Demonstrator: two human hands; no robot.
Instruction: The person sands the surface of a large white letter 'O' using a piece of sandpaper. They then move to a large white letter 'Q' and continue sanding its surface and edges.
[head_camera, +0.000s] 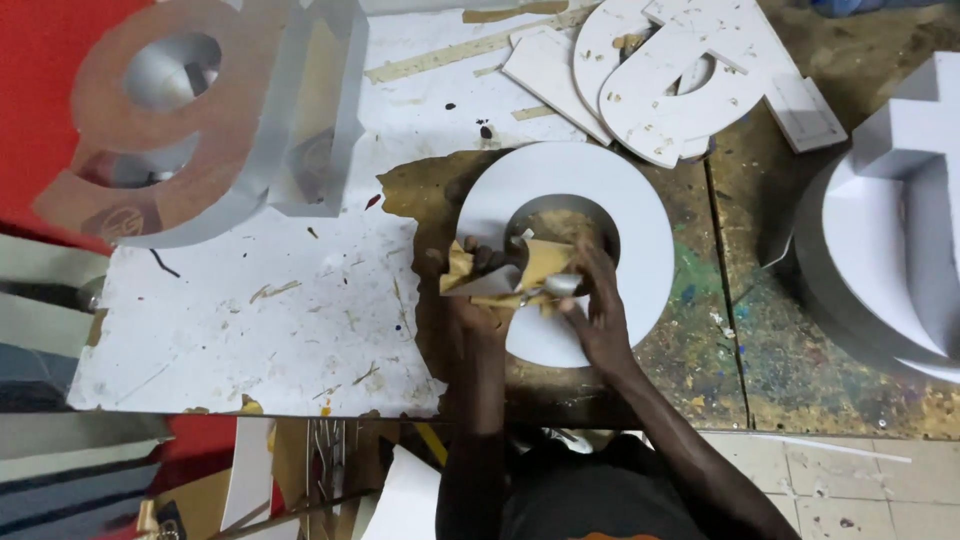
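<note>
Centre of frame: both hands work at the lower inner edge of a white ring-shaped cutout lying flat on the paint-spattered workbench. Left hand closed around a folded yellowish sheet; right hand pinches its other end. Silver letter form upper left.

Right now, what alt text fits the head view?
Both hands, left hand and right hand, hold a crumpled yellow-brown paper scrap over a flat white ring-shaped cutout on a paint-stained workbench, with white letter cutouts behind.
</note>
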